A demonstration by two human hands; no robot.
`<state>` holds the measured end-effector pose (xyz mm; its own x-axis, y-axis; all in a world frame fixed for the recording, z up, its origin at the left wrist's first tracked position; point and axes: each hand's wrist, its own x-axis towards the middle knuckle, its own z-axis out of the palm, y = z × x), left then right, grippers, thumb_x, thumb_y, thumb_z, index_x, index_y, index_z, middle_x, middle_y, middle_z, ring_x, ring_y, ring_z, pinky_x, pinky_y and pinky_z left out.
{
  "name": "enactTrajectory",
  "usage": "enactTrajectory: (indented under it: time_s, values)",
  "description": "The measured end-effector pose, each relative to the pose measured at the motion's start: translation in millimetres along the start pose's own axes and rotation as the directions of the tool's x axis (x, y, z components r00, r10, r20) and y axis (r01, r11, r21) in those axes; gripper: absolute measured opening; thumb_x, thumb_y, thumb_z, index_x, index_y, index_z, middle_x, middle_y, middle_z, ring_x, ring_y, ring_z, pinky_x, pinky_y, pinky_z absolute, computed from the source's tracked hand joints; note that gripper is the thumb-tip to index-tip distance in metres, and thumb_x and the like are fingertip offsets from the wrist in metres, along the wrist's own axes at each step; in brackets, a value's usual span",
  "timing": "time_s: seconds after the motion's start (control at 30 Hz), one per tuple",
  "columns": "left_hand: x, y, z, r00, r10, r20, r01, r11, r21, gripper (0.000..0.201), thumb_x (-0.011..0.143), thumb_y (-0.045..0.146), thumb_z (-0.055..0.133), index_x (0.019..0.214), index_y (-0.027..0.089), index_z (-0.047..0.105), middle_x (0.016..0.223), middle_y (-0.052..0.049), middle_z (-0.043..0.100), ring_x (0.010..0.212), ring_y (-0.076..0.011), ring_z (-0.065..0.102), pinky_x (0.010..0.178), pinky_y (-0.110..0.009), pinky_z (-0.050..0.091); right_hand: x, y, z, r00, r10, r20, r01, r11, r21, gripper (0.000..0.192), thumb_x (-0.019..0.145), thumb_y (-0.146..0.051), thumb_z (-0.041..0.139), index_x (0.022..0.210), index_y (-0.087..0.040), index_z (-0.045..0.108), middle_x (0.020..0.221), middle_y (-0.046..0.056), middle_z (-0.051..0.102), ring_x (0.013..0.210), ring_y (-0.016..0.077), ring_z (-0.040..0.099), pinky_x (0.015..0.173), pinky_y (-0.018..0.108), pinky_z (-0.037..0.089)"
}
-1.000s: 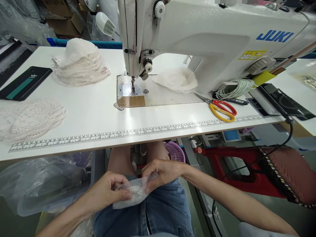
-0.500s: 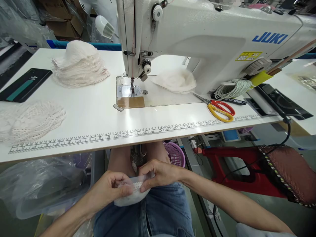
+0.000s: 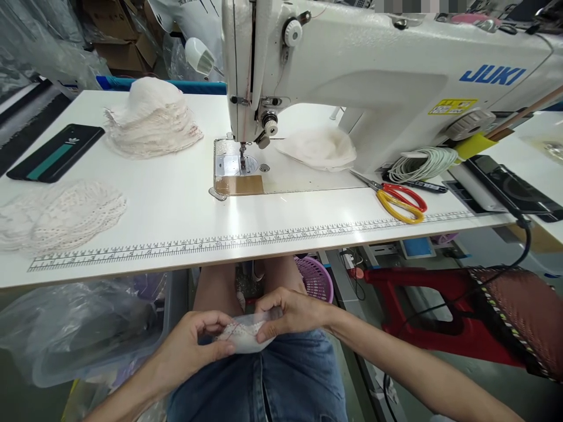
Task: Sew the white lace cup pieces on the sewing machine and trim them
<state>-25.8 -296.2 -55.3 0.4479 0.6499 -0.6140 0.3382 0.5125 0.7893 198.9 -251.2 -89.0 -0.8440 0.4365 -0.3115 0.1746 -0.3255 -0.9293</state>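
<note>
At the lower centre of the frame, the left hand (image 3: 193,346) and right hand (image 3: 292,310) pinch a small white lace piece (image 3: 244,335). It lies between both grips, over the lap, below the surface (image 3: 176,199).

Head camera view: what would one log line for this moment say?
left hand: pinching white fabric piece | right hand: pinching same piece | place: over lap, below table | sewing machine: untouched

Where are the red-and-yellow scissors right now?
In the head view the scissors lie on the white table, right of the needle plate, just in front of the coiled white cord.
</note>
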Motion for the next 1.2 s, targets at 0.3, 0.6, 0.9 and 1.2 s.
enactTrajectory:
  time_s: [0.3,0.6,0.9,1.2]
  values:
    - [3,1,6.7,0.998,0.045,-0.053,-0.036,0.988,0.15,0.034,0.073,0.032,0.065,0.103,0.017,0.064,0.083,-0.002,0.068,0.078,-0.0191,0.058,0.071,-0.023,0.04,2,0,1,0.998,-0.055,-0.027,0.054,0.998,-0.042,0.035,0.069,-0.045,0.071,0.078,-0.012,0.066,0.07,-0.002,0.056,0.065,0.0094,0.05,0.057,0.018,0.038]
    - [5,-13,8.1,0.994,-0.006,-0.107,-0.001,0.998,-0.062,0.039,0.069,0.051,0.066,0.066,0.013,0.063,0.061,0.001,0.053,0.062,-0.0131,0.043,0.057,-0.02,0.031,2,-2,0,0.999,-0.035,0.001,0.035,0.999,0.032,0.035,0.066,-0.044,0.074,0.077,-0.011,0.067,0.071,-0.001,0.059,0.066,0.0103,0.053,0.062,0.02,0.041]
    - [2,-10,9.6,0.999,0.009,-0.033,-0.015,0.982,-0.19,0.045,0.07,0.056,0.065,0.07,0.011,0.066,0.066,0.0,0.053,0.066,-0.0137,0.042,0.061,-0.022,0.031,1,-1,1,0.995,-0.098,0.018,0.098,0.995,0.027,0.036,0.068,-0.044,0.072,0.075,-0.01,0.067,0.071,0.0,0.058,0.065,0.0093,0.051,0.058,0.019,0.04]
    - [-5,-9,7.6,0.999,0.007,-0.035,-0.014,0.976,-0.217,0.04,0.074,0.053,0.063,0.074,0.013,0.067,0.069,-0.002,0.057,0.069,-0.0148,0.046,0.063,-0.022,0.033,0,-6,7,0.983,-0.183,0.01,0.183,0.983,-0.034,0.037,0.072,-0.047,0.069,0.075,-0.01,0.065,0.07,-0.001,0.054,0.065,0.0093,0.049,0.056,0.02,0.037]
